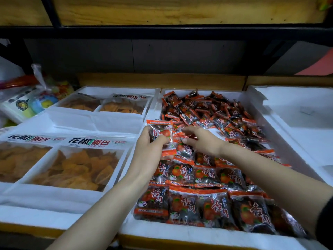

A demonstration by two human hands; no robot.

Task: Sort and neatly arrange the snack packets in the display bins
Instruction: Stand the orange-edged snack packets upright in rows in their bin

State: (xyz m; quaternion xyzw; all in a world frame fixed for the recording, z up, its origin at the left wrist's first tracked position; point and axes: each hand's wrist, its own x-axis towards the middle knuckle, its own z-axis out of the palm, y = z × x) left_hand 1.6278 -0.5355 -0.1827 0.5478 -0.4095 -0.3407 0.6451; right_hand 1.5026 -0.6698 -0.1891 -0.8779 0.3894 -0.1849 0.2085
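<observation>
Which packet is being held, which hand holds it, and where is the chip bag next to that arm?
packet (162, 132): head view, on its printed front above the curled fingers.
left hand (149, 143): head view, on the back of the hand.
chip bag (77, 165): head view, on its clear window over the chips.

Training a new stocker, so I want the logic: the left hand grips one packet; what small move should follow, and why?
Probably lay the packet held by the left hand flat into the unfinished row just below it, label up. The near rows lie aligned; the loose pile behind is unsorted.
</observation>
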